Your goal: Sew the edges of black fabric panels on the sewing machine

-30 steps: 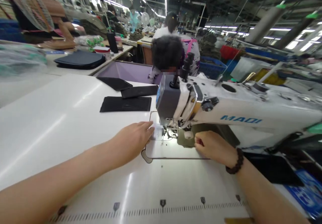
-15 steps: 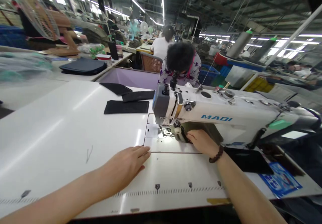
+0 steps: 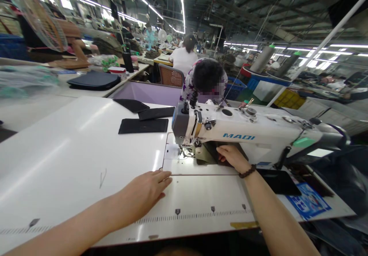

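My left hand (image 3: 148, 189) lies flat on the white sewing table (image 3: 71, 160), fingers stretched toward the needle plate and holding nothing. Under the arm of the white sewing machine (image 3: 244, 127), my right hand (image 3: 231, 157) is closed with fingertips pinched on the edge of a dark fabric piece (image 3: 209, 152). That piece stands partly raised just right of the presser foot (image 3: 188, 151); the machine arm hides some of it. Left of the machine head lie black fabric pieces (image 3: 143, 126), flat on the table.
A dark flat panel (image 3: 278, 182) and a blue printed packet (image 3: 309, 201) lie on the right of the table. Beyond the machine a co-worker (image 3: 207, 77) bends forward. A fan (image 3: 47, 22) and a dark stack (image 3: 94, 80) stand at the left back.
My right hand has shifted slightly right and up under the machine arm, and more of the dark fabric shows beside the presser foot. My left hand stays almost still. The view has turned slightly.
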Motion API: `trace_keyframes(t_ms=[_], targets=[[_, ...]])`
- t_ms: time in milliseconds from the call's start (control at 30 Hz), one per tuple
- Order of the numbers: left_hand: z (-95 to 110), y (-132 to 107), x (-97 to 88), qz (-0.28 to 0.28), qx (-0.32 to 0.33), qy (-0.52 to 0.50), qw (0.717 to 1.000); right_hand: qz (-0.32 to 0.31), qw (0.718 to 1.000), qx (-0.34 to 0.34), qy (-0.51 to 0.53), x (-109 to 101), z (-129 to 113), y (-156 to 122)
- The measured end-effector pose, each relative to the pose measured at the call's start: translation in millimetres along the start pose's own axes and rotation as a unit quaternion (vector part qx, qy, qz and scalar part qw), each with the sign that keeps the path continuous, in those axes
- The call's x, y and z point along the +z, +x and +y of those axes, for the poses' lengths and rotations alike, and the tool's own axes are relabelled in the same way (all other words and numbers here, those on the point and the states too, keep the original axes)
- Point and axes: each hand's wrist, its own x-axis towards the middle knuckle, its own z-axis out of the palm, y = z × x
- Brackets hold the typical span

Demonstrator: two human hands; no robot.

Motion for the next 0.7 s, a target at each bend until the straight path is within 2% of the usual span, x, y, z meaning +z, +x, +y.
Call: trace_keyframes(t_ms=[133, 200, 267, 367, 433, 500, 567, 633, 700], targets=[[1, 0, 1.0, 0.009, -0.001, -0.015, 1.000, 0.031, 0.999, -0.014, -0.014, -7, -5, -5], [4, -1, 0.7, 0.031, 0.000, -0.029, 0.999, 0.060, 0.997, -0.028, -0.042, -12, -16, -20], [9, 1, 0.0, 0.076, -0.001, -0.052, 0.996, 0.091, 0.992, -0.041, -0.079, -12, -31, -45], [23, 15, 0.5, 0.161, 0.013, -0.072, 0.984, 0.108, 0.983, -0.062, -0.137, 5, -52, -90], [34, 30, 3.7, 0.181, 0.056, -0.069, 0.979, 0.063, 0.967, -0.097, -0.228, 27, -62, -116], [41, 46, 9.8, 0.157, 0.112, -0.069, 0.979, 0.016, 0.966, -0.102, -0.236, 50, -67, -133], [43, 55, 17.7, 0.106, 0.161, -0.078, 0.978, -0.037, 0.973, -0.098, -0.207, 66, -69, -144], [39, 53, 24.4, 0.061, 0.189, -0.096, 0.975, -0.092, 0.976, -0.116, -0.157, 70, -69, -149], [31, 41, 27.7, 0.044, 0.198, -0.121, 0.972, -0.121, 0.979, -0.137, -0.093, 62, -65, -148]])
